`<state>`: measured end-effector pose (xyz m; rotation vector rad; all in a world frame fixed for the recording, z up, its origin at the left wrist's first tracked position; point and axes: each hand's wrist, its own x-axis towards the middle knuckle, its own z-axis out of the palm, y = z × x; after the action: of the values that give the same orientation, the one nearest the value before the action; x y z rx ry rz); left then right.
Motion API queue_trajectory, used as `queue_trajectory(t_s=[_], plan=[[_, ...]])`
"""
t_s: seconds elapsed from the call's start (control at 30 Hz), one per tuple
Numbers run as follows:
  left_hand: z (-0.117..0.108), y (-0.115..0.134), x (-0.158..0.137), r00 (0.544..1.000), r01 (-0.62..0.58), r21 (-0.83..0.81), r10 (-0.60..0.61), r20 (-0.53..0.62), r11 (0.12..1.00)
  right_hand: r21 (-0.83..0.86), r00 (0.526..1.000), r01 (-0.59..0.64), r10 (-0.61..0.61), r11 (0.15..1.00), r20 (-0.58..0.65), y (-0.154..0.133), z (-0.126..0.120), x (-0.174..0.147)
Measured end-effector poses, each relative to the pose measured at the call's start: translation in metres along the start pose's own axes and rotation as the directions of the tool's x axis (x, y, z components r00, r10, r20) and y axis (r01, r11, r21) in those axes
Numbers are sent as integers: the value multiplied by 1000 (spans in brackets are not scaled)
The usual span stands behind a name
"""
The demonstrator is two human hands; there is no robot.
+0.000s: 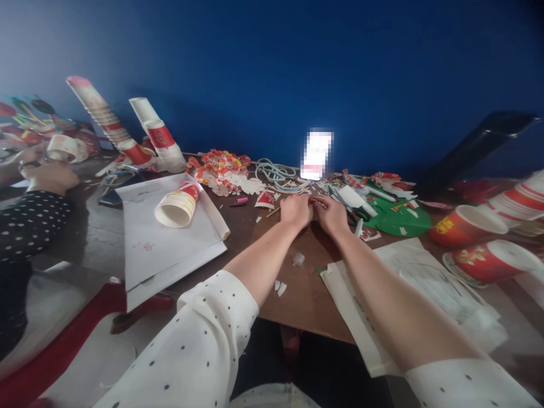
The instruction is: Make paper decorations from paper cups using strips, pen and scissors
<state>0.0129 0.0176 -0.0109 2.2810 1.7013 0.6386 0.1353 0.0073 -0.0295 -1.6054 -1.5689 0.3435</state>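
Note:
My left hand point(297, 212) and my right hand point(333, 216) meet over the brown table, fingers closed and fingertips nearly touching. Between them shows a small red piece point(313, 200), mostly covered by the fingers, so its kind cannot be made out. Just behind my left hand lies a red and white paper scrap point(266, 198). A green sheet point(397, 213) with cut scraps on it is to the right of my right hand, and dark-handled scissors point(360, 215) rest close beside that hand.
A lit phone point(317, 154) stands against the blue wall. Left are paper cups point(177, 205) on a white box lid point(170, 255), cup stacks point(106, 119) and red paper cuttings point(223, 167). Red cups point(467, 224) and papers point(420, 272) lie right. A co-worker's hand point(53, 177) works far left.

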Motion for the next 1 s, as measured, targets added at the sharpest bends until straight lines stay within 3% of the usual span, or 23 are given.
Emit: queue_trajectory(t_s=[0.4, 1.0], plan=[[-2, 0, -1, 999, -32, -7, 32, 8, 999, -94, 996, -92, 94, 991, 12, -6, -5, -4], [-8, -10, 7, 987, -100, -58, 107, 124, 993, -180, 992, -27, 49, 983, 120, -1, -5, -1]])
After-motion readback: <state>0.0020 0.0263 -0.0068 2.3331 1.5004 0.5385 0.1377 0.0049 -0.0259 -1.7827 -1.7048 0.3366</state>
